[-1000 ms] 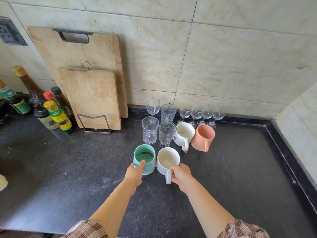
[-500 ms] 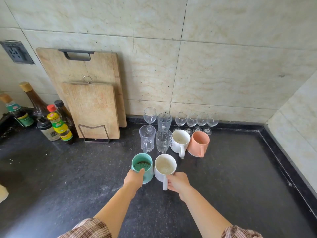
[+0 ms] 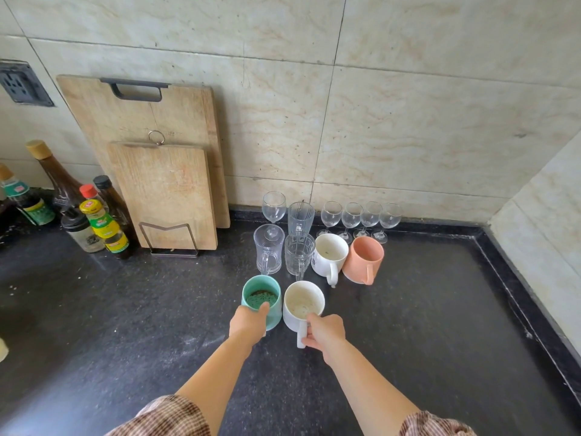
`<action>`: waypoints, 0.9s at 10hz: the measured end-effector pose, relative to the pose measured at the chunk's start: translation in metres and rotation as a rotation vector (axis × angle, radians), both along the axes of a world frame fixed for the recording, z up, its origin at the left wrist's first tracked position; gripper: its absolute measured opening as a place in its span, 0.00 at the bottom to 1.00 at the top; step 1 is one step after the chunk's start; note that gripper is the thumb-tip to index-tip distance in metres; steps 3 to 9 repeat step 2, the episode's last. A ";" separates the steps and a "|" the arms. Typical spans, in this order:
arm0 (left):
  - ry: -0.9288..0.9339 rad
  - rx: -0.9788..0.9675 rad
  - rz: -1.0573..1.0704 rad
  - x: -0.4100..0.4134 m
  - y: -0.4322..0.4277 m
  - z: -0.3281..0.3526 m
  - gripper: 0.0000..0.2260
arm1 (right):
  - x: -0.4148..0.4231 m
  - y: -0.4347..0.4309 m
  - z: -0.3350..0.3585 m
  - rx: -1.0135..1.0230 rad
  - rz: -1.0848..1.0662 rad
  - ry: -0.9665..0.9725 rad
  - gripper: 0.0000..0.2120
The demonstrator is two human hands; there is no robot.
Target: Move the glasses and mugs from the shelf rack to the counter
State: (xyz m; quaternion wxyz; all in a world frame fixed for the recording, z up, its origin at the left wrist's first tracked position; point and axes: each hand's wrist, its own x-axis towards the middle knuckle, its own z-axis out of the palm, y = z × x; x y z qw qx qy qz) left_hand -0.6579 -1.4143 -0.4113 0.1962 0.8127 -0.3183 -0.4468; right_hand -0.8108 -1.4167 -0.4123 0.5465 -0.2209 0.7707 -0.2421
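On the black counter [image 3: 424,325] stand a teal mug [image 3: 262,298] and a white mug [image 3: 303,305] side by side. My left hand [image 3: 248,322] grips the teal mug's near side, thumb over its rim. My right hand [image 3: 323,333] holds the white mug's handle. Behind them are a second white mug [image 3: 330,254], a pink mug [image 3: 364,259], two clear glass mugs [image 3: 268,248], a tall tumbler [image 3: 301,217] and several wine glasses [image 3: 360,217] along the wall. No shelf rack is in view.
Two wooden cutting boards [image 3: 166,190] lean on the tiled wall in a wire stand. Sauce bottles [image 3: 100,221] cluster at the left. A raised counter edge [image 3: 518,294] and side wall bound the right.
The view has tilted up a little, so the scene sits lower in frame. Both hands stay on the same two mugs, which rest in the same spot on the counter.
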 end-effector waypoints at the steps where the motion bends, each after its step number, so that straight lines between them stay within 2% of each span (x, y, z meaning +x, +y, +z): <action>1: 0.024 0.002 -0.040 0.005 0.000 -0.001 0.21 | -0.001 0.000 0.006 0.019 0.143 0.101 0.18; 2: -0.018 -0.020 -0.111 0.010 0.003 0.002 0.23 | -0.012 -0.007 0.031 -0.094 0.302 0.312 0.22; 9: -0.018 -0.020 -0.111 0.010 0.003 0.002 0.23 | -0.012 -0.007 0.031 -0.094 0.302 0.312 0.22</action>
